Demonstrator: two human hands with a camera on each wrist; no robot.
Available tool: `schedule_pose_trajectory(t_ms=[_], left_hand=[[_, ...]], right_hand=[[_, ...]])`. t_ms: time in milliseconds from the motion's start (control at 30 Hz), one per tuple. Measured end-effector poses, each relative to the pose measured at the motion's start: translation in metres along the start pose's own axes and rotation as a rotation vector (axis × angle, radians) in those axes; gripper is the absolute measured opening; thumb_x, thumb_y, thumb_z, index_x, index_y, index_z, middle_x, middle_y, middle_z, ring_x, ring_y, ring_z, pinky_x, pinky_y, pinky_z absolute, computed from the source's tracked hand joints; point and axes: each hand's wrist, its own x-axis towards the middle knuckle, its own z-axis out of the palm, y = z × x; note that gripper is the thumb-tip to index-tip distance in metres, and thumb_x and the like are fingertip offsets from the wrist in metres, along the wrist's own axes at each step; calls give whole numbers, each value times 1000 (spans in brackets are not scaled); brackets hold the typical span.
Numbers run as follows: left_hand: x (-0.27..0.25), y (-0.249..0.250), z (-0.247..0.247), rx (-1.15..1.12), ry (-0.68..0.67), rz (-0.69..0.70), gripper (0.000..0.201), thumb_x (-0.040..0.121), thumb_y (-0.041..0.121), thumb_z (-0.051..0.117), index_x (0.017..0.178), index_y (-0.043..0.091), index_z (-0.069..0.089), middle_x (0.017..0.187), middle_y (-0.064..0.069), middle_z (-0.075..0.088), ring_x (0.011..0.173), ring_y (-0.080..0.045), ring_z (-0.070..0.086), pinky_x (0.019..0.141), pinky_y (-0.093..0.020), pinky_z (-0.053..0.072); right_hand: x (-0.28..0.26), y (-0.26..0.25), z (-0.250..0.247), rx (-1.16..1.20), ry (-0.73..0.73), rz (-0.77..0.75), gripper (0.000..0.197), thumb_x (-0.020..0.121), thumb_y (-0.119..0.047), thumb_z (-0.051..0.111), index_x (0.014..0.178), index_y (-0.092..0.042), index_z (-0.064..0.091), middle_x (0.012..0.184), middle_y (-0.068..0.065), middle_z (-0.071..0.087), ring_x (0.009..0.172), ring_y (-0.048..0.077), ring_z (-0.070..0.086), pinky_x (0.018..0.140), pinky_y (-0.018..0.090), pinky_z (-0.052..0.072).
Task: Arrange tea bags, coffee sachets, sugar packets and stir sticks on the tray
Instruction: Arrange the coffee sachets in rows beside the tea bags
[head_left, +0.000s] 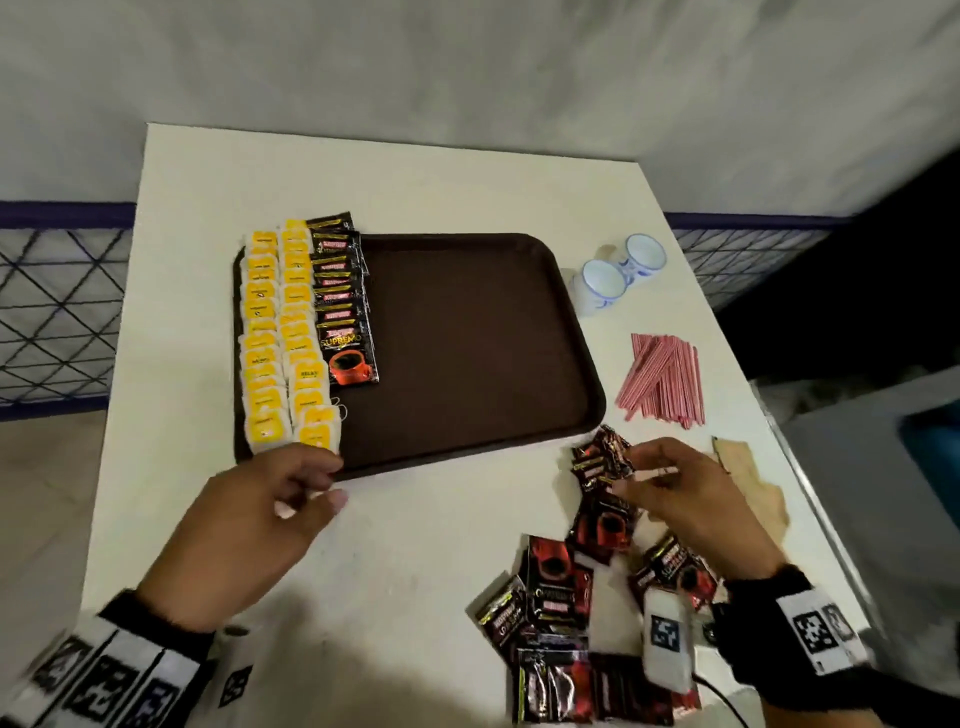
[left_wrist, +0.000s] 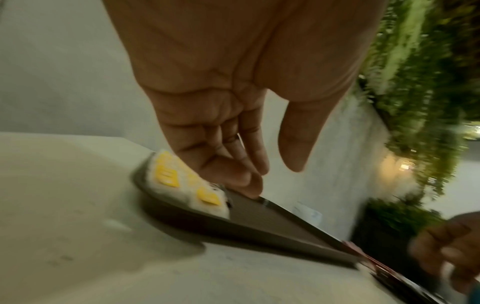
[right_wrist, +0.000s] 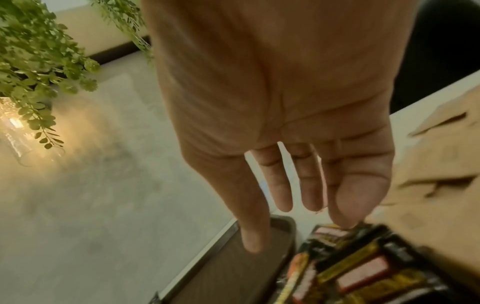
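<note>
In the head view, the dark brown rectangular plastic tray (head_left: 467, 338) lay on the white table (head_left: 389, 571) with yellow tea bags (head_left: 283, 332) and black coffee sachets (head_left: 343, 301) in rows on its left side. The right hand (head_left: 685, 499) hovered above loose black sachets (head_left: 602, 457) — whether it touched them, I cannot tell. Pink stir sticks (head_left: 665, 379) lay apart.

In the left wrist view, the left hand (left_wrist: 233, 92) was relaxed, holding nothing, near the tray (left_wrist: 259, 224).

In the right wrist view, the right fingers (right_wrist: 278, 185) were straight — released.
</note>
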Motion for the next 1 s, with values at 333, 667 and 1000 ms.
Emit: schedule_pose_trajectory(t_ms=[333, 667, 1000], left_hand=[[-47, 71, 138, 487, -637, 338, 88, 79, 51, 75, 151, 46, 24, 160, 18, 15, 145, -9, 19, 118, -35, 29], [-63, 87, 205, 799, -902, 447, 97, 86, 40, 72, 154, 49, 3, 163, 8, -33, 145, -28, -38, 106, -76, -21], [-55, 75, 187, 853, -755, 328, 99, 84, 52, 72, 156, 45, 6, 166, 4, -24, 140, -19, -37, 115, -70, -8]], right_hand=[[28, 37, -9, -501, -228, -202, 117, 59, -41, 89, 154, -33, 21, 151, 3, 26, 141, 30, 22, 115, 49, 31], [48, 39, 10, -719, -292, -345, 140, 44, -61, 88, 155, -27, 9, 157, 9, 19, 142, 34, 19, 115, 53, 28], [36, 28, 30, -753, -296, -534, 101, 64, -40, 83, 147, -25, 27, 134, 5, 39, 123, 27, 42, 103, 47, 40]])
